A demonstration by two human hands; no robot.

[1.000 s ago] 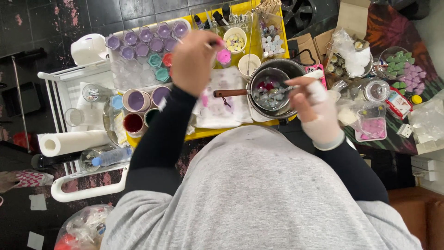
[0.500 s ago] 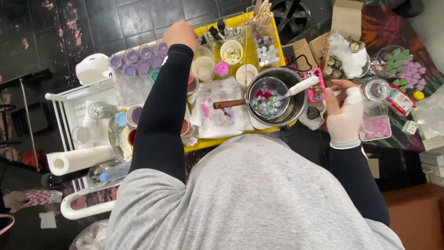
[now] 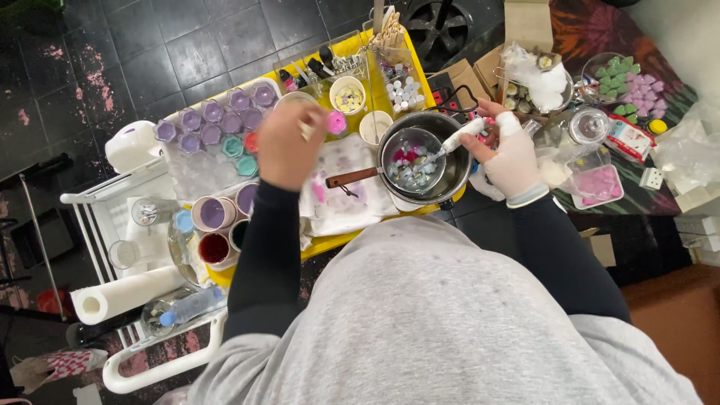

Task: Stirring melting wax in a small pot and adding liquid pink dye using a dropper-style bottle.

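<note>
**Stirring the pot on the yellow tray**

We look down on a yellow tray (image 3: 341, 241) packed w/ craft bits; everything below is placed relative to the steel pot (image 3: 450, 169) at its right end. The pot sits on the tray w/ a smaller wooden-handled saucepan (image 3: 409, 161) inside it, holding pale & pink chunks. Left of the pot lies a stained white cloth (image 3: 349, 191). Further left, a clear mold tray (image 3: 199, 169) w/ purple & teal cups. Just right of the pot, our right hand (image 3: 514, 157), in a white glove, is closed round a white stirrer (image 3: 457, 139) whose tip reaches into the saucepan. Left of the pot, above the cloth, our left hand (image 3: 289, 146) hovers, fingers pinched together on a small pale bit; we can't tell what it is. Behind the pot: a small white cup (image 3: 374, 126).
</note>
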